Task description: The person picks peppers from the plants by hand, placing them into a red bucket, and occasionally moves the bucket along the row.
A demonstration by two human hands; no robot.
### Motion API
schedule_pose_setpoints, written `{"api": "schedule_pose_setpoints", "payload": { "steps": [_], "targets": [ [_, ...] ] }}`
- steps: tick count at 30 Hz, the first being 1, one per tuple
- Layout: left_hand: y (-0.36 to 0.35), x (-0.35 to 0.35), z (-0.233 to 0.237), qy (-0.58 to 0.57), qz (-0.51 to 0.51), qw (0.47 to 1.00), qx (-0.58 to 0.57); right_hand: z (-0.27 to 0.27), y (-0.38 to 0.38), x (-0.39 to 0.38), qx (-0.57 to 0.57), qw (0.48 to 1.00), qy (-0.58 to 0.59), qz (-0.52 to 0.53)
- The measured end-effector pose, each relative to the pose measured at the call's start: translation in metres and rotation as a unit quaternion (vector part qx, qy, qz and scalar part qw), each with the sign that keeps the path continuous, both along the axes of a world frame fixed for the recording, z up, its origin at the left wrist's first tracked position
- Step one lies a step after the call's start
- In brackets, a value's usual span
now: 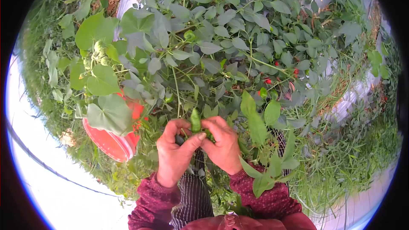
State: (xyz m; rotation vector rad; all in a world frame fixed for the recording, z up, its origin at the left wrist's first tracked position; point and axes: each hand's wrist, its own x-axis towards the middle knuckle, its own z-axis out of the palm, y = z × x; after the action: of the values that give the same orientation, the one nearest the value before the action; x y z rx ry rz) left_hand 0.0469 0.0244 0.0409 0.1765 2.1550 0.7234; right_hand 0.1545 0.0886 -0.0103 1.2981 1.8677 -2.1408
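Currently, on head cam, I'm seeing both hands meeting low-center, in front of the leafy plants (221,55). A small green pepper (195,120) is standing roughly upright betw. them, tip pointing away from the wearer. L hand (174,151) is pinching near its base, thumb & index nearly closed, other fingers curling in. R hand (222,145) is closing likewise from the other side, index tip touching the pod or v. near it. Neither is opening wide; palms I can't see. I'm guessing the two-sided grip is for steadiness, b/c the pod is small & fingertips are giving finer control than a full fist, w/o squashing it.

Off to the L, a red container (106,142) is sitting in the greenery, a broad leaf (110,113) partly covering it. It's looking tilted, tho the lens is bending everything, so can't be sure. Prob. it's there b/c that's near L hand's side. To the R, some red peppers (267,80) are showing among the leaves, apart from both hands.

Re: brands/labels: I'm finding no readable writing. A small pale mark (230,220) is showing on the wearer's clothing, but it's too tiny to make out.
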Motion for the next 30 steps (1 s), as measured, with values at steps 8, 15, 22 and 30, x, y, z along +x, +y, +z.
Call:
{"api": "schedule_pose_setpoints", "payload": {
  "steps": [8,15,22,30],
  "targets": [
    [-0.02,-0.002,-0.01,-0.059,0.05,0.996,0.039,-0.005,-0.007,0.002,-0.037,0.998,0.027,0.034],
    [-0.033,-0.002,-0.008,-0.112,0.032,0.989,0.092,-0.008,-0.011,0.003,-0.023,0.994,0.002,0.109],
    [-0.018,-0.012,0.009,-0.287,0.033,0.951,0.105,-0.017,-0.029,0.015,0.046,0.967,-0.093,0.232],
    [0.043,-0.069,-0.119,0.055,-0.288,0.955,-0.044,-0.011,-0.032,0.009,0.078,0.96,-0.07,0.261]
  ]
}}
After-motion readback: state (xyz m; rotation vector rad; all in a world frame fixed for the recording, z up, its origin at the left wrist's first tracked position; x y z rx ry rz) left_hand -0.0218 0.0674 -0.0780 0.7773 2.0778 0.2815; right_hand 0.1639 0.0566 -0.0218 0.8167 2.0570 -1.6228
